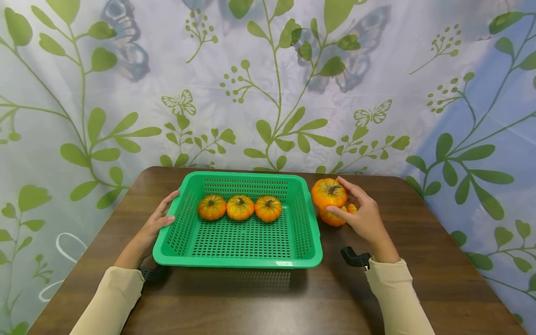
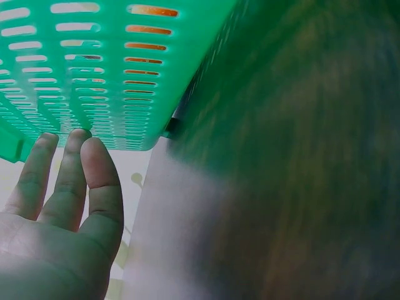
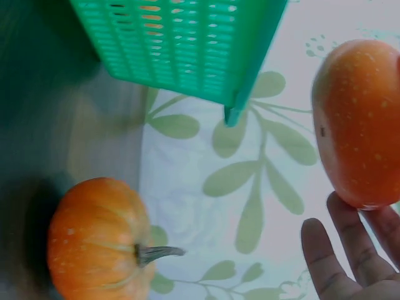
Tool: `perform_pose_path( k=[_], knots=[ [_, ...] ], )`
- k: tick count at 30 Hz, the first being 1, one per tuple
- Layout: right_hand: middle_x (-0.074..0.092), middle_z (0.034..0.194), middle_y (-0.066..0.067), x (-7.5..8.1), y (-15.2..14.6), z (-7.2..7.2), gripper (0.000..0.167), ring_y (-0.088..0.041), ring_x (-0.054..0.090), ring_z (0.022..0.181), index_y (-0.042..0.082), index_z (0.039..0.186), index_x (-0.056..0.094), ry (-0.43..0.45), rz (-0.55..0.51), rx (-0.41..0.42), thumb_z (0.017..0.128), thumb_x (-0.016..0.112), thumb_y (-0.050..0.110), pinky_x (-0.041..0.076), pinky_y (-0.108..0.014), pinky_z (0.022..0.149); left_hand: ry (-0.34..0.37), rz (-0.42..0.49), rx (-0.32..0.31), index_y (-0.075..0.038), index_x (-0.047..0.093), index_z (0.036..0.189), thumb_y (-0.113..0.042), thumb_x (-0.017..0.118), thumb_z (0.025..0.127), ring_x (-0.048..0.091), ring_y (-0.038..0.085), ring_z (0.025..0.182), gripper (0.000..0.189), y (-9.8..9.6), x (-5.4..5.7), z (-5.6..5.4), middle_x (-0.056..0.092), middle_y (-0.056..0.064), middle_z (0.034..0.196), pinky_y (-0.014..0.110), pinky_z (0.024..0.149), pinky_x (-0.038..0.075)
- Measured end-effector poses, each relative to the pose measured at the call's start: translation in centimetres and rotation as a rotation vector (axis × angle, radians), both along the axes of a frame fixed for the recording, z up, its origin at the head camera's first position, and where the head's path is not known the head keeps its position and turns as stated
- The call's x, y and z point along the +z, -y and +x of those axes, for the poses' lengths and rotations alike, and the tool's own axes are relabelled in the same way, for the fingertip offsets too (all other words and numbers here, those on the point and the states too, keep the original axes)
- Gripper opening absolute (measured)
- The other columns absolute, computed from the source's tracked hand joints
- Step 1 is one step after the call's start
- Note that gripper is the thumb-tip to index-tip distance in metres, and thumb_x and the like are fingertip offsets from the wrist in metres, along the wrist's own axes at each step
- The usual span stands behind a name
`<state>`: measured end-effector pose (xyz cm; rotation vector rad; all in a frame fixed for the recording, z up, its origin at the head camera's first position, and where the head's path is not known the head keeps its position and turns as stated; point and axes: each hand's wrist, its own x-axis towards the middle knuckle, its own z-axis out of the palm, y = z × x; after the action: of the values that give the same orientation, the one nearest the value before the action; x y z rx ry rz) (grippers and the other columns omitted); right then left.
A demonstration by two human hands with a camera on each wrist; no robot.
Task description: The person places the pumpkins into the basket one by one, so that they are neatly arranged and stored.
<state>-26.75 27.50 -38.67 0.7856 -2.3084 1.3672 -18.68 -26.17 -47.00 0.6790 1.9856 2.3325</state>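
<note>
A green plastic basket (image 1: 238,264) stands on the table, with three small orange pumpkins in a row inside: left pumpkin (image 1: 211,207), middle pumpkin (image 1: 240,208) and right pumpkin (image 1: 268,208). My left hand (image 1: 152,228) rests against the basket's left side; in the left wrist view its fairly straight fingers (image 2: 102,169) touch the slotted outer wall. Just off the basket's right side, my right hand (image 1: 362,214) holds another pumpkin (image 1: 328,193) between thumb and fingers. Below it a pumpkin (image 1: 332,218) sits on the table, partly hidden.
A bit more orange pumpkin (image 1: 352,209) shows behind the right thumb. The brown wooden table (image 1: 234,307) ends at a leaf-patterned cloth backdrop (image 1: 251,116). Dark wrist devices (image 1: 355,257) are worn at both cuffs.
</note>
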Motion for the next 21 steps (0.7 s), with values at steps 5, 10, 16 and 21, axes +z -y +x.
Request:
perform_pose_path(
  k=[5, 10, 16, 21],
  knots=[
    [0.06, 0.15, -0.025, 0.9, 0.3, 0.7, 0.078, -0.002, 0.061, 0.113, -0.004, 0.154, 0.056, -0.013, 0.069, 0.042, 0.083, 0.088, -0.009, 0.046, -0.007, 0.095, 0.015, -0.009, 0.011, -0.037, 0.036, 0.166, -0.009, 0.04, 0.111, 0.063, 0.01, 0.124, 0.062, 0.0, 0.0, -0.1, 0.047, -0.016, 0.157, 0.027, 0.094, 0.059],
    [0.06, 0.15, -0.023, 1.8, 0.5, 1.0, 0.077, -0.032, 0.066, 0.118, 0.0, 0.156, 0.056, 0.03, 0.161, 0.089, 0.087, 0.088, -0.002, 0.047, -0.008, 0.096, 0.006, -0.031, 0.034, -0.037, 0.035, 0.166, -0.01, 0.041, 0.111, 0.061, 0.008, 0.126, 0.062, 0.1, -0.2, -0.1, 0.043, -0.018, 0.159, 0.025, 0.094, 0.057],
    [0.059, 0.152, -0.021, 3.3, 1.1, 1.1, 0.077, -0.038, 0.064, 0.125, -0.002, 0.156, 0.055, 0.027, 0.275, 0.165, 0.087, 0.09, 0.004, 0.048, -0.016, 0.104, -0.024, -0.049, 0.045, -0.035, 0.035, 0.167, -0.009, 0.041, 0.111, 0.057, 0.005, 0.129, 0.063, 0.2, -0.3, -0.3, 0.041, -0.019, 0.16, 0.023, 0.097, 0.055],
    [0.06, 0.152, -0.02, 4.7, 1.9, 1.3, 0.078, -0.035, 0.065, 0.126, -0.001, 0.155, 0.056, 0.016, 0.356, 0.237, 0.087, 0.092, 0.009, 0.057, -0.04, 0.103, -0.002, -0.035, 0.03, -0.036, 0.034, 0.167, -0.01, 0.042, 0.111, 0.06, 0.008, 0.126, 0.062, 0.1, -0.3, -0.3, 0.043, -0.017, 0.16, 0.025, 0.095, 0.057]
  ],
)
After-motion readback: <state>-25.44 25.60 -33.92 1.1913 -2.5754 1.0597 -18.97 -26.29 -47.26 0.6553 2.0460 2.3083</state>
